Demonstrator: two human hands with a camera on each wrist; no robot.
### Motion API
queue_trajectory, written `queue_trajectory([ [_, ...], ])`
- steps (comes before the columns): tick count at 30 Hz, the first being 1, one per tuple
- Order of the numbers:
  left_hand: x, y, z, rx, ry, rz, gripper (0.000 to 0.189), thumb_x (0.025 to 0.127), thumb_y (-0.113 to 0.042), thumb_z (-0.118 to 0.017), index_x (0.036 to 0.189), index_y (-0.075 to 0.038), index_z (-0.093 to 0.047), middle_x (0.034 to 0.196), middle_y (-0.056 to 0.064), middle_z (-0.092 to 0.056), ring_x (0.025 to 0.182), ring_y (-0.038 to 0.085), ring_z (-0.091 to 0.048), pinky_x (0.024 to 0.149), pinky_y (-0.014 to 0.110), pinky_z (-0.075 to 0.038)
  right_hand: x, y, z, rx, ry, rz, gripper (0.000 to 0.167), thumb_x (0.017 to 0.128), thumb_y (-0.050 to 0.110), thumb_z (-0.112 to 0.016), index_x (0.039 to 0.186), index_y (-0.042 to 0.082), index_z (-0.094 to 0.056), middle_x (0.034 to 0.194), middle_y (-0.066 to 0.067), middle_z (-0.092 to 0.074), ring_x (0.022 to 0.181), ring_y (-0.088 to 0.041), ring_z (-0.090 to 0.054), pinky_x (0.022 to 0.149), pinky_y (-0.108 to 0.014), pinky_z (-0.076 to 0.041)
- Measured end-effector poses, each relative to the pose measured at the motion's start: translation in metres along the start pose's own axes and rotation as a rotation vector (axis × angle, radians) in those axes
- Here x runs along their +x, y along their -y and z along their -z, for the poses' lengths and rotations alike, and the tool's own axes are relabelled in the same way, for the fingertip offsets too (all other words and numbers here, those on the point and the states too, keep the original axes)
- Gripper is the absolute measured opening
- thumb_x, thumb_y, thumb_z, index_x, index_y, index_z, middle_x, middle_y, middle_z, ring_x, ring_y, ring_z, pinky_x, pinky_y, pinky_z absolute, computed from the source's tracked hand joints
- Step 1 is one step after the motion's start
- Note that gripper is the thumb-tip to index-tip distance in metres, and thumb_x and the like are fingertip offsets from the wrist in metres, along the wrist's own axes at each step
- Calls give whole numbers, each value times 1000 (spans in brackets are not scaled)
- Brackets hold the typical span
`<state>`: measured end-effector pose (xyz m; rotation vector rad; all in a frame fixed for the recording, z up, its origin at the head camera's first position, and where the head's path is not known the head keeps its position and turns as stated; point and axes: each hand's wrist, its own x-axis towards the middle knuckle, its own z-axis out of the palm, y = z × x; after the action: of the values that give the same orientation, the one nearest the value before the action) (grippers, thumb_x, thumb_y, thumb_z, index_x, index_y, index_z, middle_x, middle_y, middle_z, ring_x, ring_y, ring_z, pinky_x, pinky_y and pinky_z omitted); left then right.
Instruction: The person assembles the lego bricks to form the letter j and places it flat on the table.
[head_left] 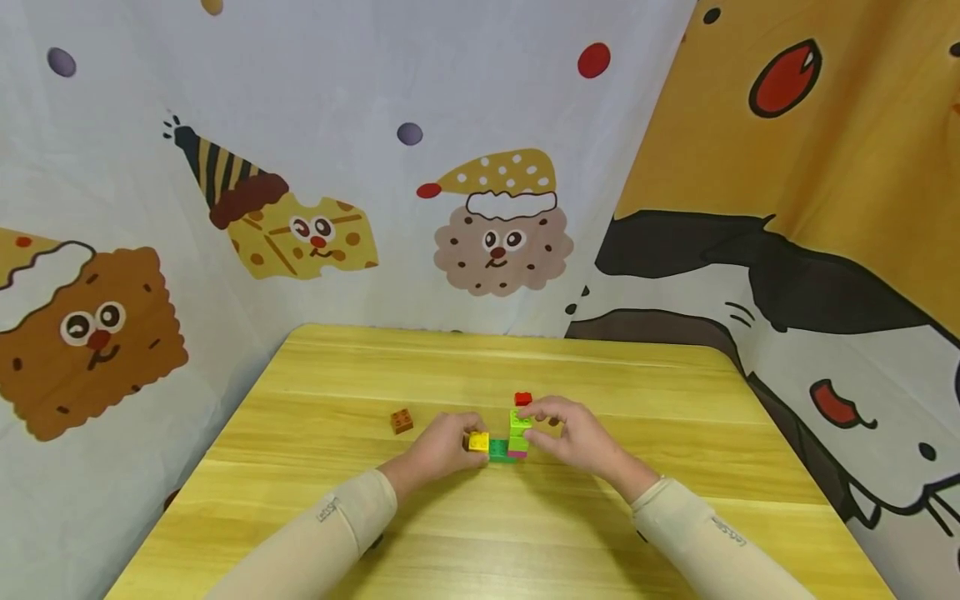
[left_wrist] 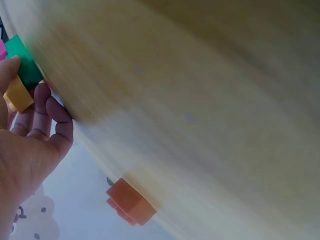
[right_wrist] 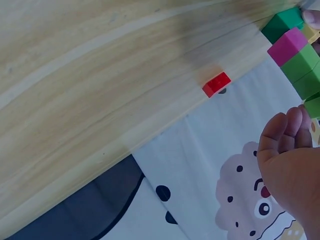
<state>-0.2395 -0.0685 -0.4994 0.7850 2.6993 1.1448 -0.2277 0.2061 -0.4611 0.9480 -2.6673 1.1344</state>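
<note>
My left hand [head_left: 444, 443] pinches a yellow brick [head_left: 478, 442] that sits on the left end of a dark green brick [head_left: 498, 451]. On the green brick's right end rises a stack: a magenta brick [right_wrist: 288, 46] at the bottom, then light green bricks [right_wrist: 300, 67]. My right hand [head_left: 576, 435] is at the top of this stack, thumb and fingers around the uppermost light green brick [right_wrist: 313, 107]. That top brick looks slightly askew to those below in the right wrist view. My right thumb is largely hidden there.
A brown-orange brick [head_left: 402, 421] lies on the wooden table [head_left: 337, 375] left of my left hand. Behind the stack lies a small red brick [head_left: 522, 399]. A printed curtain [head_left: 300, 100] hangs close behind the table's back edge.
</note>
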Motion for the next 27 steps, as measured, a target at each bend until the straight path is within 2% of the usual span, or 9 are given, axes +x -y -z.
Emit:
queue_trajectory([
  [6,0,-1,1,6,2,-5,23,87,-14,-90,101,-15,-71,95,-1,-76,81,7,-65,69,20,-56,-1,0,-1,-72,-37,82,28,96,17,-82,123,19,-76,124,1,-75,105,-32,-70,87,-48,-62],
  [11,-1,-1,1,9,1,-8,24,87,-13,-90,102,-15,-71,95,-1,-76,82,8,-65,70,21,-56,-2,3,-2,-123,-52,124,29,94,16,-84,122,14,-77,125,-3,-76,107,-31,-71,91,-49,-63],
  [17,-1,0,0,-6,7,-5,24,87,-13,-89,101,-14,-70,94,-1,-75,80,8,-65,68,20,-56,-2,5,-3,-168,-39,116,31,94,16,-83,124,14,-76,131,-5,-75,113,-25,-72,91,-44,-64],
  [22,-2,1,-1,-9,6,-10,24,87,-13,-89,100,-13,-70,93,-1,-75,79,8,-65,68,20,-56,-3,3,-4,-135,-22,110,29,98,15,-79,126,14,-74,128,-2,-76,106,-30,-74,86,-44,-64],
  [27,-2,1,0,-2,9,-4,24,87,-14,-89,102,-15,-70,94,-2,-75,80,7,-64,69,21,-56,-3,3,-4,-150,-26,137,26,97,14,-80,123,15,-74,125,-3,-76,103,-27,-75,85,-41,-64],
])
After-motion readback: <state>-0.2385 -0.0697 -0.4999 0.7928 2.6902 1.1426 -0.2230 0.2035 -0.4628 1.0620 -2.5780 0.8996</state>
